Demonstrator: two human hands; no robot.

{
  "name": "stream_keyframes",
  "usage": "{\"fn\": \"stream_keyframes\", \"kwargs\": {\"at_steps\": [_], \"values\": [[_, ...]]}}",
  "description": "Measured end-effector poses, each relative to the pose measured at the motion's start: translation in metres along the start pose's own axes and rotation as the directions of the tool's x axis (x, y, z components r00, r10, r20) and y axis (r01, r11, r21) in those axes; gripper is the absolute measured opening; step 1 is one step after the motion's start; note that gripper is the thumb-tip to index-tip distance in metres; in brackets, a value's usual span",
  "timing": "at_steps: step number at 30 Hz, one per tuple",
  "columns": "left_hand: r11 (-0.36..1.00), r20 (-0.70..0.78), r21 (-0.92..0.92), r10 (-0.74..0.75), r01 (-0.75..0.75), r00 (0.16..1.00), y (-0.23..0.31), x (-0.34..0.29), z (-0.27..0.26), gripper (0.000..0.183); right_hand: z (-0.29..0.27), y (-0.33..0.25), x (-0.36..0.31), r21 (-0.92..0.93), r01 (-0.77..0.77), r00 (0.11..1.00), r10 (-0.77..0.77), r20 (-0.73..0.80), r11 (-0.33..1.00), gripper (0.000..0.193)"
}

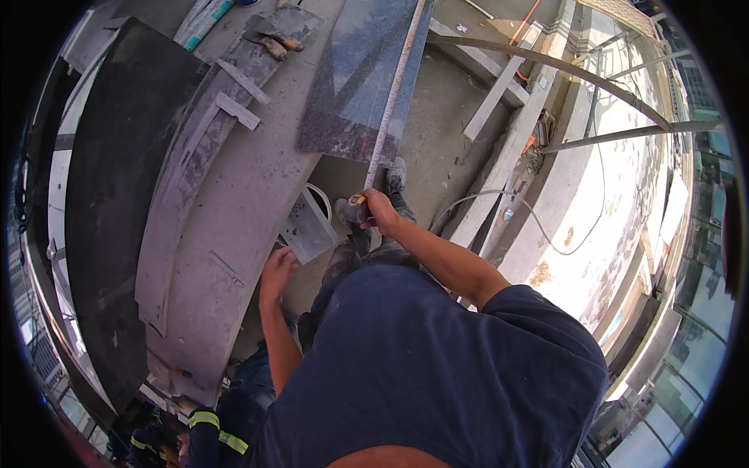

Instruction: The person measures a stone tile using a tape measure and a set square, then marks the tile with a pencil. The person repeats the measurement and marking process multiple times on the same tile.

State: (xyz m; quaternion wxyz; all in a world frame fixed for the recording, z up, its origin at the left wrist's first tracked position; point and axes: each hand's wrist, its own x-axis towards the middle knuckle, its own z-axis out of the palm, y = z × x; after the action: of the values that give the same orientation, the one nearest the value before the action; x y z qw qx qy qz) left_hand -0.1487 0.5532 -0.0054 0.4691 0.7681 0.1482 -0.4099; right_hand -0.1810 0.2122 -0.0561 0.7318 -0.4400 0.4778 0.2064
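My right hand is wrapped around a tape measure. Its pale blade runs out lengthwise over a dark, polished stone slab, close to the slab's right edge, and passes out at the top of the view. Lower and to the left, my left hand hangs beside the edge of a long grey bench. Its fingers are loosely bent and slightly apart, with nothing seen in them. Near that hand is a translucent plastic tub, with a round white bucket partly hidden behind it.
On the bench, trowels and wooden strips lie beyond a long dark panel. Beams, a metal bar and a looping cable are on my right. At lower left is another person's reflective-striped sleeve.
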Motion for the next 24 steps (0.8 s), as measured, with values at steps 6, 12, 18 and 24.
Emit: {"fn": "stream_keyframes", "kwargs": {"at_steps": [6, 12, 18, 24], "values": [[1.0, 0.005, 0.021, 0.019, -0.019, 1.0, -0.005, 0.002, 0.005, 0.043, -0.001, 0.0, -0.003, -0.004, 0.024, 1.0, -0.024, -0.002, 1.0, 0.039], [0.999, 0.0, 0.026, 0.035, -0.035, 0.999, -0.009, 0.002, 0.008, 0.043, -0.003, 0.002, 0.0, -0.02, 0.032, 0.999, -0.032, 0.017, 0.999, 0.04], [1.0, 0.003, 0.004, 0.019, -0.019, 1.0, -0.006, -0.003, 0.01, 0.042, -0.004, 0.008, 0.009, -0.029, 0.017, 1.0, -0.017, -0.009, 0.999, 0.041], [1.0, 0.01, 0.022, 0.008, -0.008, 1.0, -0.005, -0.002, 0.012, 0.042, -0.004, 0.005, 0.002, -0.01, 0.021, 1.0, -0.021, 0.012, 1.0, 0.04]]}}
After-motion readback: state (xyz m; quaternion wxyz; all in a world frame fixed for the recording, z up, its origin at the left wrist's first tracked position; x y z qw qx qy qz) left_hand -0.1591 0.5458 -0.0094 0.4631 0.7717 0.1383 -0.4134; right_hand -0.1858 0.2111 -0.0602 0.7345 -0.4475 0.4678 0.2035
